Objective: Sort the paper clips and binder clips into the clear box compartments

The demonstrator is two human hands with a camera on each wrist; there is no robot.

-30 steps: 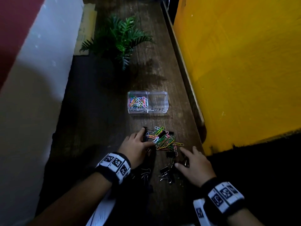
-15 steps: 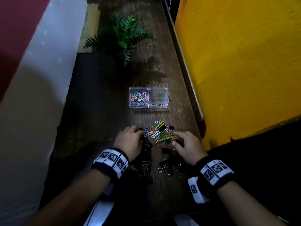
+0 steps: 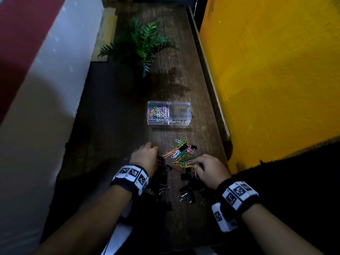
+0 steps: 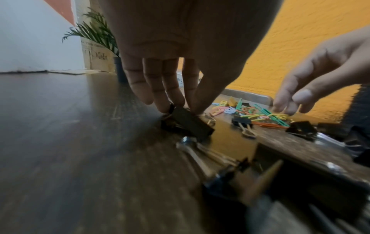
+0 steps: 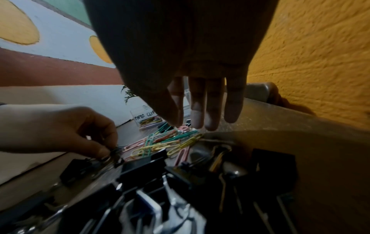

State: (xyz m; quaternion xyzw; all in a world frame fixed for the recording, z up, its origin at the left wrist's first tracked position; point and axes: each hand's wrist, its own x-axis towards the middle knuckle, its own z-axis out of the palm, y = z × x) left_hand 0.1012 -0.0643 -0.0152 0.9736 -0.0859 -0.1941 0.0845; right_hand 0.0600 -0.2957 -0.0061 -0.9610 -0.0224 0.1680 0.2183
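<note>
The clear box (image 3: 185, 120) stands mid-table; its left compartment holds coloured paper clips (image 3: 158, 113) and its right compartment is empty. A loose pile of coloured paper clips (image 3: 182, 155) lies nearer me, with black binder clips (image 3: 184, 190) scattered in front of it. My left hand (image 3: 158, 157) is at the pile's left edge, and in the left wrist view its fingertips (image 4: 164, 109) pinch a black binder clip (image 4: 192, 125) on the table. My right hand (image 3: 197, 165) hovers over the pile's near right edge, fingers (image 5: 197, 117) straight, holding nothing.
A green fern plant (image 3: 141, 43) stands at the far end of the dark wooden table (image 3: 114, 137). A yellow wall (image 3: 276, 80) runs along the right behind a raised wooden edge (image 3: 215, 96). A white wall borders the left side.
My right hand moved forward from the binder clips to the near edge of the paper clip pile. My left hand curled down onto a binder clip at the pile's left.
</note>
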